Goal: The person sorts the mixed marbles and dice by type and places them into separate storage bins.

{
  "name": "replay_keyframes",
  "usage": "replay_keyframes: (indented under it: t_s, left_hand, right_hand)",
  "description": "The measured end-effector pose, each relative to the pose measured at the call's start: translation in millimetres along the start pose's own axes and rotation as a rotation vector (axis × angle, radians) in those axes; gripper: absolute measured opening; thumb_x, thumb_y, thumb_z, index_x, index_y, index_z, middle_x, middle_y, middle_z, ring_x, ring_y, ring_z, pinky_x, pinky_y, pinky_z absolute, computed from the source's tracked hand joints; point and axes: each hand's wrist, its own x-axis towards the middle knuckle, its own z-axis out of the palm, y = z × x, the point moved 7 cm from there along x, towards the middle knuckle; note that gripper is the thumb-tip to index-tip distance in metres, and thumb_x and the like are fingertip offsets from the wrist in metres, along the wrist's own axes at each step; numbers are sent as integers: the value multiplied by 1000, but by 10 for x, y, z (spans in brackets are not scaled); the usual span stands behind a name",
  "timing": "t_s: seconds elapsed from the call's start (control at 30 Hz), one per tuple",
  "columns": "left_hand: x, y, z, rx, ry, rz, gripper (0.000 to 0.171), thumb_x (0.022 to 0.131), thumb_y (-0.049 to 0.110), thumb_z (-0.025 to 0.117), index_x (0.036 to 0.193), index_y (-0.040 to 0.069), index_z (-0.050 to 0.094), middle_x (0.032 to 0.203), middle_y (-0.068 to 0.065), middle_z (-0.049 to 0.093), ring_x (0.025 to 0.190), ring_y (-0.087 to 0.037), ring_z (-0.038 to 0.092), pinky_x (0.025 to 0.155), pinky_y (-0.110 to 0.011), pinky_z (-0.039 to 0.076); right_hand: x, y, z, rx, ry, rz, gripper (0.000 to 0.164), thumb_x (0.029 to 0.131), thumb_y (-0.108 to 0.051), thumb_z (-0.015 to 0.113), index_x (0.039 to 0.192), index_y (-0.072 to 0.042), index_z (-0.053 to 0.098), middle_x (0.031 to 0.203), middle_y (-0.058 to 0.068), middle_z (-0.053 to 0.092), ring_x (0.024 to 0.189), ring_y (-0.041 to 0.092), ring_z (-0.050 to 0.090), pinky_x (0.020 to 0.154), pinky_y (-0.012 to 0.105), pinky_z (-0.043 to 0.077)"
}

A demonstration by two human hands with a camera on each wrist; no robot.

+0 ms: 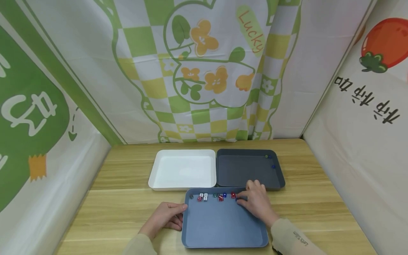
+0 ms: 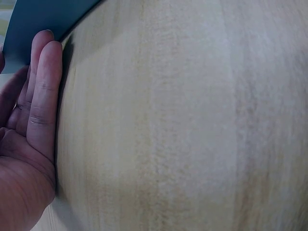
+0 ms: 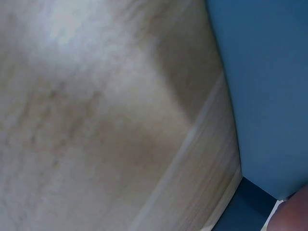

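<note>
My left hand (image 1: 167, 216) holds the left rim of a blue-grey tray (image 1: 223, 226), thumb on the rim and fingers low along its side. In the left wrist view, the fingers (image 2: 44, 91) reach to the tray's edge. Over the tray's far right part, my right hand (image 1: 257, 200) has thumb and index finger together at a small blue piece (image 1: 237, 200). A red die (image 1: 233, 195) lies right by the index fingertip. Along the far edge are white dice (image 1: 205, 197), red dice (image 1: 220, 198), another blue piece (image 1: 224, 195) and small green pieces (image 1: 215, 195).
Behind the blue-grey tray stand a white tray (image 1: 183, 151) at left and a dark grey tray (image 1: 245, 177) at right, side by side. Several small pieces (image 1: 273, 166) lie in the dark tray's right part. Printed curtains (image 1: 197, 117) enclose the wooden table (image 1: 124, 184).
</note>
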Motion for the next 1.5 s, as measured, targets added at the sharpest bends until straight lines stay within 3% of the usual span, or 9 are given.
replay_keyframes:
  t_s: [0.4,0.67,1.1,1.5]
  left_hand:
    - [-11,11,1,-12,-9,-2,47,96,42,70,95,-4,76,71,-7,69,58,-15,69,62,-35,63]
    - [-3,4,1,-17,-16,-6,47,95,43,71,96,-4,76,71,-7,69,59,-14,69,63,-36,64]
    - [-26,35,-1,-3,-18,12,46,97,42,69,96,-4,76,72,-7,70,59,-14,68,62,-34,63]
    - [-42,56,15,13,-25,26,47,98,42,68,107,-4,76,74,-6,70,60,-12,67,62,-32,63]
  right_hand:
    - [5,-6,22,-17,-42,1,14,76,-31,91,88,-27,85,78,-8,33,76,17,27,67,35,16]
    - [-6,15,31,9,-22,-10,14,76,-29,91,88,-26,84,78,-9,33,76,16,27,67,34,17]
    - [-34,30,-144,169,168,-123,21,69,-17,94,87,-21,84,77,-11,31,77,7,21,69,29,15]
    - [81,190,-352,248,245,-140,19,73,-12,90,90,-13,83,75,-9,36,76,6,23,66,26,20]
